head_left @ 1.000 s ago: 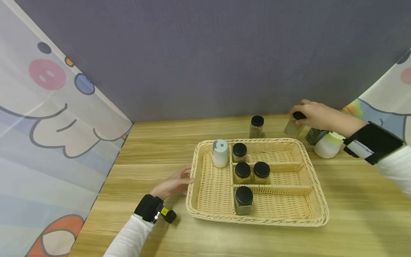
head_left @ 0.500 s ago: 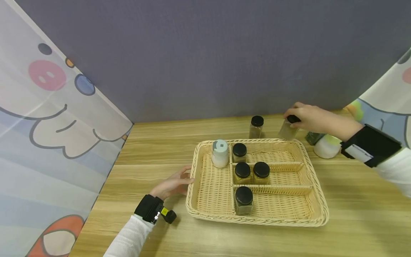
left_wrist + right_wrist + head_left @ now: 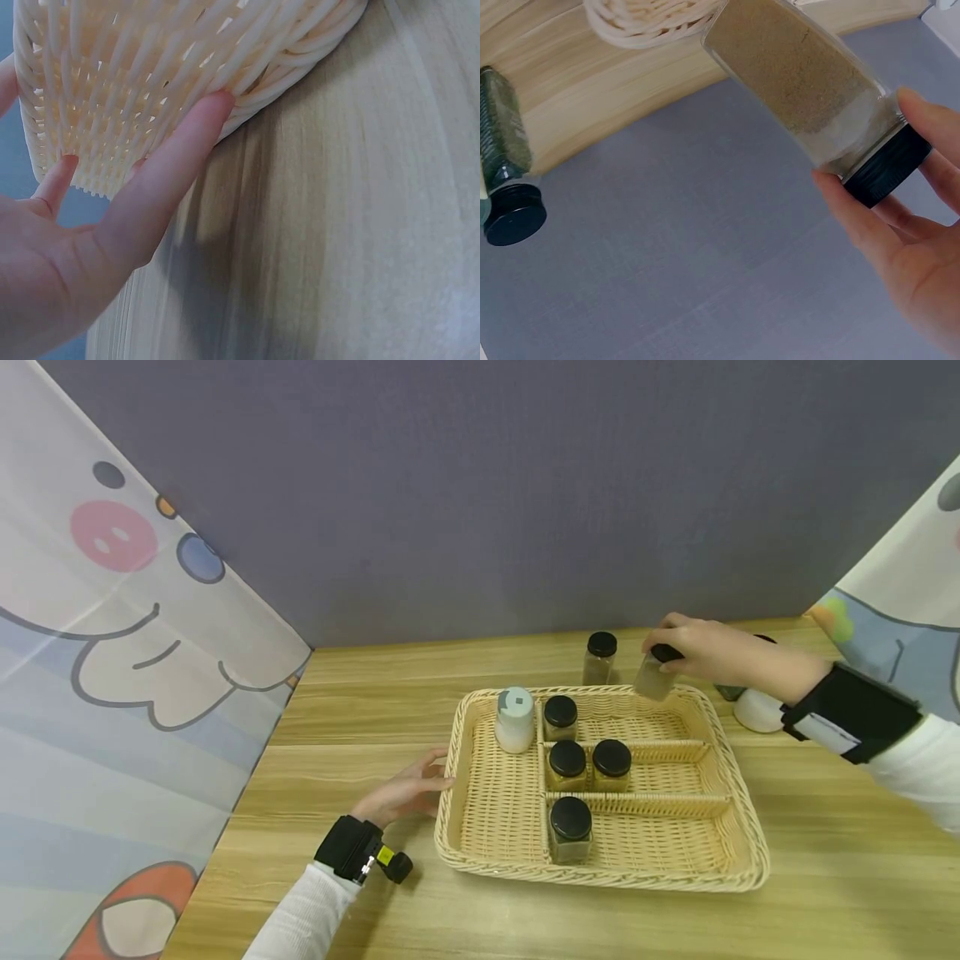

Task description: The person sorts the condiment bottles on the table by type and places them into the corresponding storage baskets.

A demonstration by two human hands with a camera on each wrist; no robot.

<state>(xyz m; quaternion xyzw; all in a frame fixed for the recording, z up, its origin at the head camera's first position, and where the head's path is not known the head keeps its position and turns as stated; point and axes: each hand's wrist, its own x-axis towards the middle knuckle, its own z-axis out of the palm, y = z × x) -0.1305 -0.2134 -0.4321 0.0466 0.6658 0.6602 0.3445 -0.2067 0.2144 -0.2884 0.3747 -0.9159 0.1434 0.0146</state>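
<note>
My right hand [image 3: 701, 647] pinches a clear spice jar [image 3: 651, 682] near its black cap, fingertips at the jar's neck. In the right wrist view the spice jar [image 3: 799, 71] is tilted and filled mostly with brown powder. It overlaps the back right rim of a divided wicker basket [image 3: 600, 878] in the head view. My left hand [image 3: 401, 789] rests against the basket's left side. Seen from the left wrist, its extended fingers [image 3: 169, 169] touch the woven outer wall. Inside the basket stand several black-capped jars [image 3: 571, 831] and a white bottle [image 3: 515, 727] with a pale green top.
Behind the basket another black-capped jar [image 3: 599, 660] stands upright. Right of the basket, a white container [image 3: 759, 710] is partly hidden by my right arm. A jar of green flakes [image 3: 506, 127] shows in the right wrist view. A grey wall [image 3: 525, 502] rises behind the table.
My right hand has carried the spice jar leftward and slightly nearer, from beside the white container to the basket's back right rim. The left hand stays at the basket's side.
</note>
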